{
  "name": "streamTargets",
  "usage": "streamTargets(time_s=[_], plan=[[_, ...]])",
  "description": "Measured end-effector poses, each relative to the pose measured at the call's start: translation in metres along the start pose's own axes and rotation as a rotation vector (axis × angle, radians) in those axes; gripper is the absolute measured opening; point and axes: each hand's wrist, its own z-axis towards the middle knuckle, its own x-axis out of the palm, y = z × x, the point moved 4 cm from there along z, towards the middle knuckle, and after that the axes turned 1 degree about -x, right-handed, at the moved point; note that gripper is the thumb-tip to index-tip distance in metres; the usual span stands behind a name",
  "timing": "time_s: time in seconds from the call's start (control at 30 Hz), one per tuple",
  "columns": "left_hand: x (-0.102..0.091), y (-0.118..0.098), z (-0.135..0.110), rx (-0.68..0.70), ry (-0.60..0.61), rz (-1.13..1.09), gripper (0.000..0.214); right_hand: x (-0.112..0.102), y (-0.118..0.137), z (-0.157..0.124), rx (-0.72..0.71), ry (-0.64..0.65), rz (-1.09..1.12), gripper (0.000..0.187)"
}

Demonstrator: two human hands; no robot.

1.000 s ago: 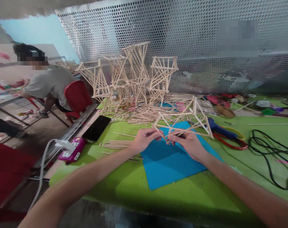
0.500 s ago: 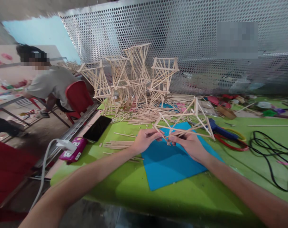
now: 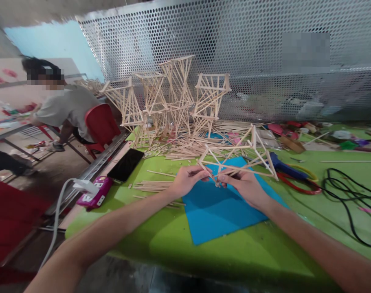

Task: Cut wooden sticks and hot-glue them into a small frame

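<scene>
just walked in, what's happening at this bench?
A person holds a small stick frame just above a blue sheet on the green table. The left hand and right hand pinch it at its lower near corner. Taller stick frames stand at the back, with loose sticks piled in front of them. What looks like a blue glue gun lies to the right, and a phone to the left. Another person sits at a separate table on the far left.
</scene>
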Motion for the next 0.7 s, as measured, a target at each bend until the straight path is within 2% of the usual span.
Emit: streamTargets(time_s=[0.7], plan=[[0.0005,-0.0028,-0.0017,0.002,0.000,0.013,0.043,-0.0007,0.0015,-0.0008,-0.008,0.008,-0.015,0.022]])
